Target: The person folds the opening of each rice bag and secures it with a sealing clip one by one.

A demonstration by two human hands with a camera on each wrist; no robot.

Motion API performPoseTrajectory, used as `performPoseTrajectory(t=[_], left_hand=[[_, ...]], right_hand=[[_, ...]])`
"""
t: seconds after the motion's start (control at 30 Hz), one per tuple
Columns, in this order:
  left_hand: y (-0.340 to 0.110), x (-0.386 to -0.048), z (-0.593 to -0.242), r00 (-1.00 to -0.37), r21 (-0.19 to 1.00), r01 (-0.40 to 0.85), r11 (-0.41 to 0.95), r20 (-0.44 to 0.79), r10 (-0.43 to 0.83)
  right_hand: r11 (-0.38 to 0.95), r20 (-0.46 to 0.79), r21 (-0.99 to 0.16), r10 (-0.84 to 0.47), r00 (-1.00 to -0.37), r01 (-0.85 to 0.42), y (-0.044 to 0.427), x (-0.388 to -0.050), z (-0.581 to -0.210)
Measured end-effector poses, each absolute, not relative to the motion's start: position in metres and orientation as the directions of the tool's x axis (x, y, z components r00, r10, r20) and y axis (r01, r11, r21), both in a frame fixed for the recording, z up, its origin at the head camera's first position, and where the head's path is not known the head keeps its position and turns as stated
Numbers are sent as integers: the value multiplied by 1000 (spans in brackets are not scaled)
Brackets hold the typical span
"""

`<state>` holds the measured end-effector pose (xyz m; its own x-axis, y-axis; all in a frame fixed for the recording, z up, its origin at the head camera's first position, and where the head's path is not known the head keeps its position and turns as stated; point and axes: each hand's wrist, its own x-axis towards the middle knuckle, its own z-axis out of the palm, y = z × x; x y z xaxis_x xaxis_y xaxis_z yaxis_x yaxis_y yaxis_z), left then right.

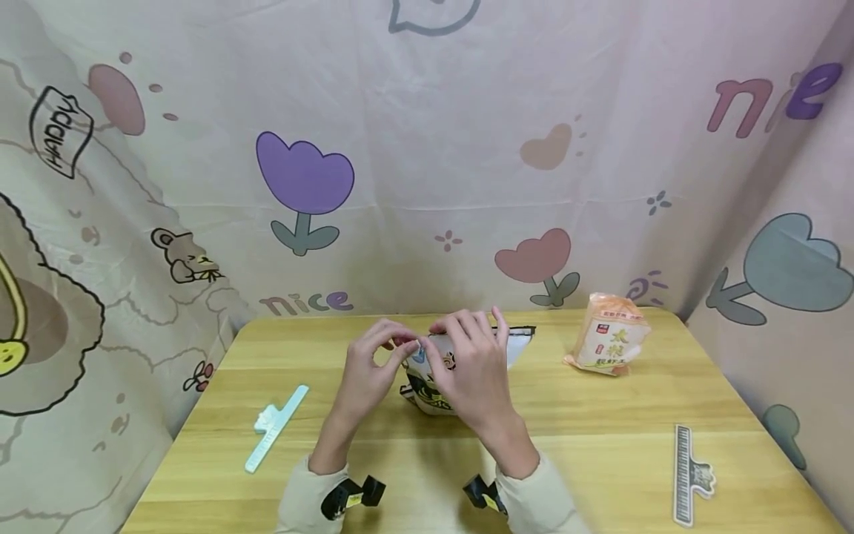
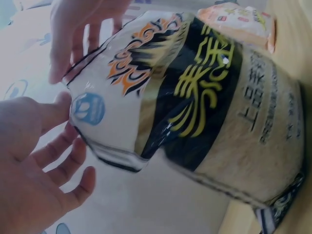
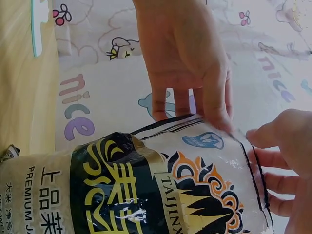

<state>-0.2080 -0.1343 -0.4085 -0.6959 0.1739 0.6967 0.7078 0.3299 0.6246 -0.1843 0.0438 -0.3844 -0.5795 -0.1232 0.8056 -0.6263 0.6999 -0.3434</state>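
Note:
A bag of rice [image 1: 427, 389] with a white top, a black band and yellow lettering stands on the table between the two hands. At its top left corner, the left hand [image 1: 370, 367] pinches the bag's edge between thumb and fingers; the left wrist view shows that hand [image 2: 34, 141] beside a blue printed mark. The right hand [image 1: 477, 363] grips the top edge further along, thumb on the near side and fingers behind, as the right wrist view also shows [image 3: 287, 161]. Rice fills the lower part of the bag [image 2: 263, 131], while its top is flattened and bent over.
An orange-and-white package [image 1: 610, 334] stands at the back right of the wooden table [image 1: 567, 460]. A mint-green bag clip [image 1: 276, 430] lies on the left, and a grey-and-white bag clip [image 1: 687, 475] at the front right. A printed curtain [image 1: 427, 163] hangs behind and along the sides.

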Motion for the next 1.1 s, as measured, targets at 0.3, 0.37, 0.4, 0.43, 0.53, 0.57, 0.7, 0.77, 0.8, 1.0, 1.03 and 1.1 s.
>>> performPoseTrajectory(t=[0.3, 0.37, 0.4, 0.43, 0.53, 0.57, 0.7, 0.77, 0.8, 1.0, 1.03, 1.1], left_hand=[[-122, -205, -413, -654, 597, 733, 326, 749, 100], [-119, -205, -414, -650, 599, 736, 316, 755, 84], [-118, -206, -414, -650, 602, 736, 311, 756, 75], [-117, -206, -414, -649, 603, 737, 305, 758, 68], [-113, -207, -415, -639, 599, 743, 298, 767, 51], [-112, -207, -415, -638, 600, 743, 297, 768, 44], [-111, -208, -417, -633, 599, 746, 290, 774, 32], [-110, -209, -418, -613, 572, 756, 319, 789, 38], [-110, -209, -419, -593, 540, 762, 357, 803, 51], [-113, -210, -423, -469, 289, 741, 606, 868, 161], [-114, -210, -423, -468, 275, 735, 620, 867, 171], [-114, -211, -423, -476, 264, 725, 637, 860, 185]], right_hand=[[694, 816, -326, -136, -562, -642, 44, -186, -387], [694, 817, -316, -148, -557, -647, 44, -186, -386], [694, 819, -309, -154, -553, -650, 44, -187, -386], [695, 818, -305, -159, -553, -651, 45, -187, -386], [696, 818, -296, -169, -550, -654, 46, -188, -385], [697, 817, -294, -172, -551, -654, 46, -189, -385], [704, 808, -290, -182, -560, -648, 47, -190, -385], [708, 806, -288, -185, -563, -645, 46, -190, -385], [713, 807, -280, -188, -560, -643, 46, -190, -386], [758, 815, -221, -202, -543, -614, 44, -191, -389], [763, 814, -218, -201, -544, -608, 44, -191, -389], [768, 815, -218, -197, -546, -603, 44, -191, -390]])
